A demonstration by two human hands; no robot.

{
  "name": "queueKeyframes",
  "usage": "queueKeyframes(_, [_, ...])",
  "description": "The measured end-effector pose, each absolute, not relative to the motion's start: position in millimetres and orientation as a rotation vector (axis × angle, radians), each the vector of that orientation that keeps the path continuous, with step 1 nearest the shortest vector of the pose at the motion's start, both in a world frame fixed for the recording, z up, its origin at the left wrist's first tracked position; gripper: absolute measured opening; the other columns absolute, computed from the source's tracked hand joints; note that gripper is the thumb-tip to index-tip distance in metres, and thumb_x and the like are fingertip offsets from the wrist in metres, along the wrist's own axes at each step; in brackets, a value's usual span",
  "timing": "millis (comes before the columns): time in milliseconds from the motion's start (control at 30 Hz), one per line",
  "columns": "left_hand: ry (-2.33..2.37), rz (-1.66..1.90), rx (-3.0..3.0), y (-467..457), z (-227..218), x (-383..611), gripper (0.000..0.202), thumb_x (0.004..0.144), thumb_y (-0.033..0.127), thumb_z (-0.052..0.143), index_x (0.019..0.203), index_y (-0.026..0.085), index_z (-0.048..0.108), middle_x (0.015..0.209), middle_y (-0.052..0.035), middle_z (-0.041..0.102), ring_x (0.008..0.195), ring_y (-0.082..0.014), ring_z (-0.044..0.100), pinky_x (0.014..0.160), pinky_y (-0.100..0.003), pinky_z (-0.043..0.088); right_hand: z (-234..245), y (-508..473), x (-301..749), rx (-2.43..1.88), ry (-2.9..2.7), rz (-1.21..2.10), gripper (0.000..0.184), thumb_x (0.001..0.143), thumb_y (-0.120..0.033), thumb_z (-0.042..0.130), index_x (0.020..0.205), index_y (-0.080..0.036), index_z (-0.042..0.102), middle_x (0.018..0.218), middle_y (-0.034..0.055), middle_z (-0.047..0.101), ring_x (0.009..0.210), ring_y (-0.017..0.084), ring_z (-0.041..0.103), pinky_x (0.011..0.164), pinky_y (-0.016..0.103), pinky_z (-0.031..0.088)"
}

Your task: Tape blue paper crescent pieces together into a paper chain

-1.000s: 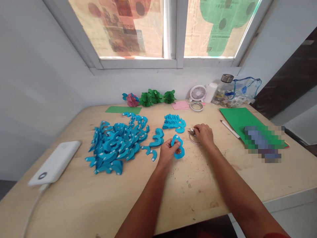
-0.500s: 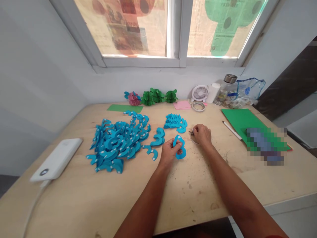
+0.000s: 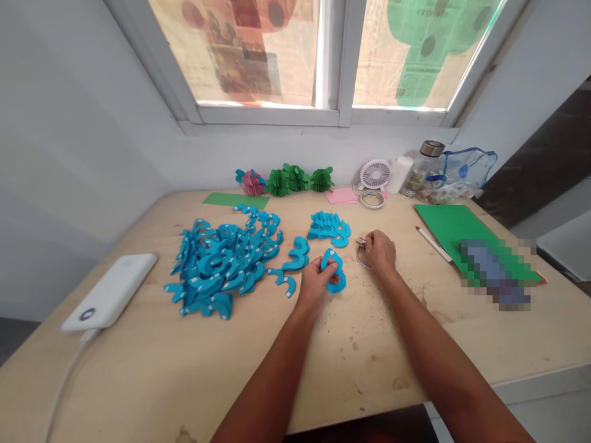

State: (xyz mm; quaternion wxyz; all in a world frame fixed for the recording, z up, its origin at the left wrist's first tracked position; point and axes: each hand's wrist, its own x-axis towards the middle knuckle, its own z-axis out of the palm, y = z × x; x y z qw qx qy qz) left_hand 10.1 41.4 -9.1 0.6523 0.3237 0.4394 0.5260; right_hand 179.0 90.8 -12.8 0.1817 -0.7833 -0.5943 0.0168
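My left hand (image 3: pixel 316 282) pinches a curved blue paper cutout (image 3: pixel 338 282) with a small white square on its top end, held just above the wooden table. To its right, my right hand (image 3: pixel 380 251) is closed over the rim of a pale ring (image 3: pixel 363 257) lying on the table, partly hidden by that hand. A small dark tip (image 3: pixel 360 242) shows at its fingertips, too small to name. Left of my hands are a short stack of wavy blue cutouts (image 3: pixel 297 253) and a large heap of them (image 3: pixel 221 261). Folded blue pieces (image 3: pixel 326 226) stand behind.
A white power bank (image 3: pixel 111 292) with a cable lies at the left. Folded green paper figures (image 3: pixel 295 177), a small fan (image 3: pixel 375 175), a tape roll (image 3: pixel 371 199) and a bottle (image 3: pixel 421 167) line the back. Green sheets (image 3: pixel 446 221) and a white pen (image 3: pixel 434 244) lie at the right.
The view has shifted slightly. My left hand keeps its hold on the blue paper cutout, and the small tip at my right fingertips shows at a slightly different angle.
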Motion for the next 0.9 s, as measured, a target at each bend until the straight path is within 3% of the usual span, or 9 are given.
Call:
queueKeyframes(533, [0.975,1.209,0.701,42.0,-10.1,9.8,0.018,0.056,0.022,0.068,0.067,0.014,0.057,0.054,0.0027,0.056,0.045,-0.0076,0.05,0.047,-0.02,0.038,-17.3,91.2,182.3,-2.118,-1.482,0.096,0.018,0.087,-0.025,0.039,0.085,-0.018,0.055,0.092,0.0078,0.062,0.085,0.02,0.053,0.068,0.03,0.029])
queueKeyframes(900, [0.975,1.205,0.694,41.3,-9.1,10.4,0.018,0.056,0.022,0.068,0.067,0.014,0.056,0.053,0.0025,0.055,0.045,-0.0073,0.049,0.047,-0.02,0.037,-16.5,89.7,181.1,-2.112,-1.406,0.141,0.021,0.088,-0.028,0.037,0.088,-0.018,0.056,0.083,0.0075,0.064,0.076,0.02,0.054,0.066,0.03,0.027])
